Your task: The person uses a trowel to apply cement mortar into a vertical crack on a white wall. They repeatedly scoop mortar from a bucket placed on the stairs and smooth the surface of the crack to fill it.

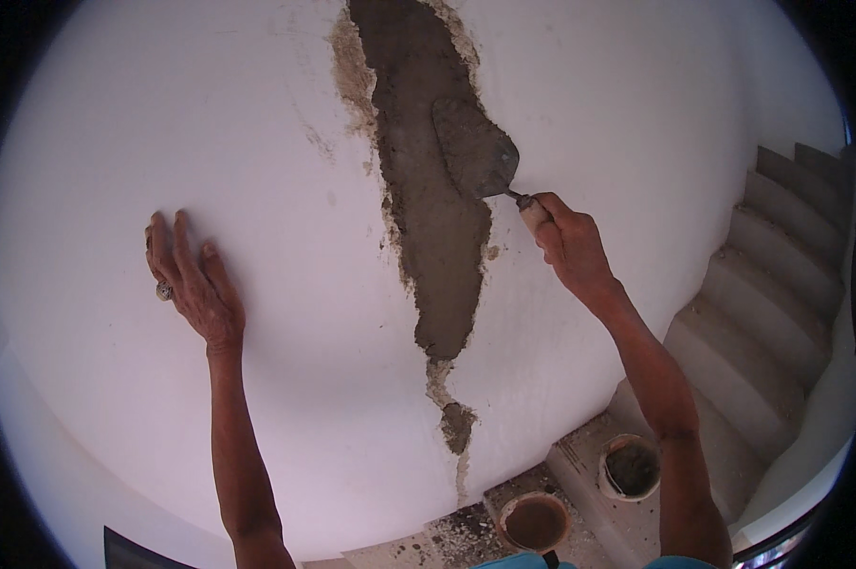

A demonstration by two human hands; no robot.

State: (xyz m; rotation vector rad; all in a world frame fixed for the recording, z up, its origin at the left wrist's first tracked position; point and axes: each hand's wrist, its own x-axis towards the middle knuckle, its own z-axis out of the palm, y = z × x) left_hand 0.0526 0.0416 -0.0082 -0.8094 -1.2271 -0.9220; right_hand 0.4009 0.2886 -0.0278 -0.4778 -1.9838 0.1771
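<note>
While our right hand (575, 245) grips the trowel (482, 152) | our left hand (198, 294) rests open on the wall (323, 417) | mortar strip (437, 261) runs upright between, right nearer

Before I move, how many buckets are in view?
2: the lower bucket near the bottom edge, right of centre; the upper bucket just left of the right arm. Others may be hidden.

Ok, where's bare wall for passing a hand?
White wall lies open between the left hand and the mortar strip, and between the right hand and stairs. Crowded: around the trowel, and by the two buckets.
</note>
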